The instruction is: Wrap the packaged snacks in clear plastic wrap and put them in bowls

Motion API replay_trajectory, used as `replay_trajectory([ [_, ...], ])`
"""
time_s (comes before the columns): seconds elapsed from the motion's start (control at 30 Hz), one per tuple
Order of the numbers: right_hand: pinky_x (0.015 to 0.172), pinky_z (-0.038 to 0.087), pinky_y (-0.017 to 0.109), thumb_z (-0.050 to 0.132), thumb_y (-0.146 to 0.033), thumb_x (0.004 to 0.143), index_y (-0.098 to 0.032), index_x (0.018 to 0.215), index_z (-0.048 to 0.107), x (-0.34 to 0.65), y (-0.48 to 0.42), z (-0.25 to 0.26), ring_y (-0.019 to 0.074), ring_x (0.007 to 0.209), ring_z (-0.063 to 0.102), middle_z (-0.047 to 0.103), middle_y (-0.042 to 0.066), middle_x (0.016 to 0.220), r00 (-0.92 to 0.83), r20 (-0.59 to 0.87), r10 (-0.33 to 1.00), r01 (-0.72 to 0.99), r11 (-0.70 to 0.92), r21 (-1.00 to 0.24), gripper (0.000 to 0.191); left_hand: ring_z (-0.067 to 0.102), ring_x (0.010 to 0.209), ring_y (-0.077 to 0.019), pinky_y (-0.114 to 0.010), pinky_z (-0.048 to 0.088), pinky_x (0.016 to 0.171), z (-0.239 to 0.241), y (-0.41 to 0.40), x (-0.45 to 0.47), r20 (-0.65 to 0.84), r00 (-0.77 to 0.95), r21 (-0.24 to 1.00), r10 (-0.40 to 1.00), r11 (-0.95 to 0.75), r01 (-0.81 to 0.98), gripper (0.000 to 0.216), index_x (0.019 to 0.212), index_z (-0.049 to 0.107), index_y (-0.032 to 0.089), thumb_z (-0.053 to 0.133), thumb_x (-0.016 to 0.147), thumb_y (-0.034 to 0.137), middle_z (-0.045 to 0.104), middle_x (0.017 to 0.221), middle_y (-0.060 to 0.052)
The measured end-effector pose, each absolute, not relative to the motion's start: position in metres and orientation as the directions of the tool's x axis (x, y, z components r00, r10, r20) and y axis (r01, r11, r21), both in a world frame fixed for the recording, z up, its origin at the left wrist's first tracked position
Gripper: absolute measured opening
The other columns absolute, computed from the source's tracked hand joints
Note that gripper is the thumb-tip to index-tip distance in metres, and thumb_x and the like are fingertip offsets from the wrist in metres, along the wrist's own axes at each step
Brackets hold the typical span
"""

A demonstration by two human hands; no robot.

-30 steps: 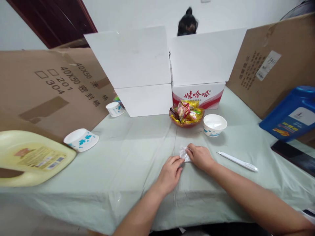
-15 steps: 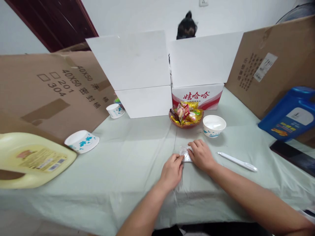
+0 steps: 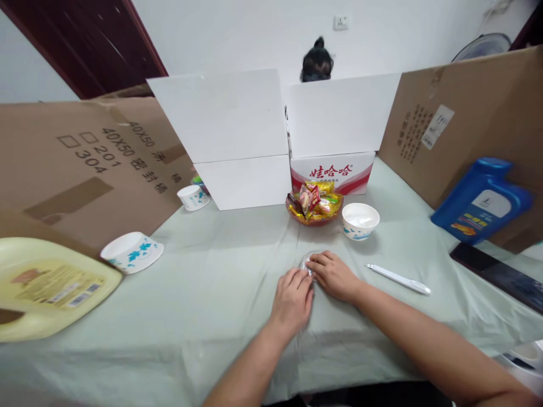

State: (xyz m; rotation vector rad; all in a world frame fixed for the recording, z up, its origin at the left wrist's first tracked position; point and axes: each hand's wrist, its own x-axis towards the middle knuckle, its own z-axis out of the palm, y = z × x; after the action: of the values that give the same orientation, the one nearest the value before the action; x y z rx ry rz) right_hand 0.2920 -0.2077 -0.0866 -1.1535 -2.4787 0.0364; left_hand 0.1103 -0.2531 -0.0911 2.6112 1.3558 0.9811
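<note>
A small piece of crinkled clear plastic (image 3: pixel 305 261), perhaps a wrapper or little bag, lies on the cloth and is mostly covered by fingers. My left hand (image 3: pixel 292 298) holds its near left edge with curled fingers. From the right, my right hand (image 3: pixel 333 275) has its fingers bent over the plastic, the fingertips close to those of the left. A white pen-like tool (image 3: pixel 399 278) rests right of my right hand. Beyond the hands stand a white paper bowl (image 3: pixel 360 221) with a blue leaf print and a bowl of wrapped snacks (image 3: pixel 314 204).
White carton flaps (image 3: pixel 237 118) and a red-lettered box (image 3: pixel 328 172) stand behind. Brown cardboard sheets flank the table. At left are a yellow jug (image 3: pixel 55 288) and tipped paper bowls (image 3: pixel 133 252); at right, a blue bottle (image 3: pixel 481 200) and a phone (image 3: pixel 498 277). A person's head shows behind.
My fingers have closed further over the plastic, bunching it and hiding more of it. Both hands have come nearer each other. The camera view has shifted slightly.
</note>
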Motion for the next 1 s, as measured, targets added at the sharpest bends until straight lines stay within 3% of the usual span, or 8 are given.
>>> replay_trajectory([
  [0.13, 0.094, 0.046, 0.037, 0.054, -0.020, 0.092, -0.017, 0.116, 0.066, 0.291, -0.207, -0.090, 0.0230, 0.102, 0.054, 0.066, 0.010, 0.115, -0.577, 0.386, 0.720, 0.704, 0.678, -0.211, 0.027, 0.055, 0.107, -0.0273, -0.049, 0.048, 0.091, -0.090, -0.252, 0.110, 0.455, 0.456, 0.342, 0.765, -0.623, 0.704, 0.023, 0.104, 0.063, 0.018, 0.056, 0.083, 0.012, 0.064, 0.110, -0.009],
  [0.3, 0.083, 0.049, 0.033, 0.051, -0.012, 0.090, -0.018, 0.102, 0.071, 0.304, -0.198, -0.080, 0.0206, 0.089, 0.059, 0.070, 0.010, 0.098, -0.584, 0.437, 0.684, 0.684, 0.705, -0.191, 0.023, 0.056, 0.102, -0.0244, -0.044, 0.050, 0.089, -0.091, -0.251, 0.105, 0.486, 0.424, 0.418, 0.764, -0.630, 0.655, 0.021, 0.103, 0.063, 0.018, 0.055, 0.084, 0.014, 0.061, 0.110, -0.009],
  [0.4, 0.086, 0.048, 0.035, 0.046, -0.015, 0.093, -0.018, 0.106, 0.069, 0.329, -0.185, -0.052, 0.0216, 0.095, 0.059, 0.069, 0.011, 0.104, -0.418, 0.605, 0.678, 0.762, 0.624, -0.173, 0.027, 0.056, 0.098, -0.0241, -0.043, 0.050, 0.086, -0.087, -0.251, 0.105, 0.443, 0.463, 0.438, 0.768, -0.636, 0.636, 0.015, 0.094, 0.064, 0.018, 0.056, 0.083, 0.013, 0.063, 0.100, -0.007],
  [0.47, 0.093, 0.044, 0.038, 0.040, -0.021, 0.097, -0.019, 0.111, 0.068, 0.350, -0.172, -0.030, 0.0237, 0.106, 0.056, 0.067, 0.012, 0.115, -0.261, 0.647, 0.717, 0.873, 0.461, -0.159, 0.031, 0.055, 0.098, -0.0245, -0.043, 0.049, 0.086, -0.086, -0.251, 0.105, 0.421, 0.472, 0.446, 0.774, -0.630, 0.635, 0.013, 0.093, 0.064, 0.018, 0.057, 0.083, 0.013, 0.063, 0.099, -0.007],
  [0.6, 0.100, 0.036, 0.042, 0.027, -0.032, 0.101, -0.016, 0.126, 0.061, 0.379, -0.144, -0.004, 0.0284, 0.120, 0.051, 0.060, 0.014, 0.130, -0.062, 0.355, 0.933, 0.996, 0.082, -0.042, 0.045, 0.054, 0.100, -0.0246, -0.044, 0.047, 0.088, -0.086, -0.250, 0.104, 0.394, 0.469, 0.469, 0.791, -0.612, 0.637, 0.014, 0.093, 0.065, 0.018, 0.056, 0.084, 0.014, 0.063, 0.101, -0.007],
  [0.67, 0.097, 0.037, 0.042, 0.029, -0.041, 0.100, -0.017, 0.128, 0.060, 0.385, -0.136, -0.004, 0.0293, 0.116, 0.055, 0.063, 0.014, 0.126, -0.072, 0.217, 0.974, 0.997, 0.073, 0.003, 0.049, 0.054, 0.101, -0.0246, -0.044, 0.047, 0.088, -0.087, -0.250, 0.104, 0.387, 0.471, 0.478, 0.793, -0.610, 0.633, 0.014, 0.094, 0.065, 0.019, 0.055, 0.084, 0.014, 0.063, 0.101, -0.007],
  [0.8, 0.099, 0.035, 0.039, 0.045, -0.057, 0.091, -0.022, 0.133, 0.057, 0.389, -0.138, -0.011, 0.0281, 0.115, 0.056, 0.065, 0.011, 0.125, -0.180, 0.074, 0.981, 0.982, 0.174, 0.073, 0.056, 0.055, 0.102, -0.0248, -0.043, 0.048, 0.088, -0.088, -0.250, 0.102, 0.383, 0.481, 0.483, 0.789, -0.614, 0.624, 0.015, 0.094, 0.065, 0.020, 0.056, 0.083, 0.015, 0.063, 0.103, -0.007],
  [1.0, 0.096, 0.035, 0.041, 0.060, -0.033, 0.082, -0.018, 0.103, 0.074, 0.425, -0.147, 0.000, 0.0332, 0.119, 0.048, 0.062, 0.017, 0.122, -0.157, 0.026, 0.987, 0.966, 0.148, 0.214, 0.029, 0.054, 0.107, -0.0270, -0.046, 0.047, 0.092, -0.093, -0.252, 0.100, 0.384, 0.492, 0.450, 0.781, -0.624, 0.639, 0.016, 0.096, 0.064, 0.020, 0.056, 0.083, 0.016, 0.063, 0.108, -0.008],
])
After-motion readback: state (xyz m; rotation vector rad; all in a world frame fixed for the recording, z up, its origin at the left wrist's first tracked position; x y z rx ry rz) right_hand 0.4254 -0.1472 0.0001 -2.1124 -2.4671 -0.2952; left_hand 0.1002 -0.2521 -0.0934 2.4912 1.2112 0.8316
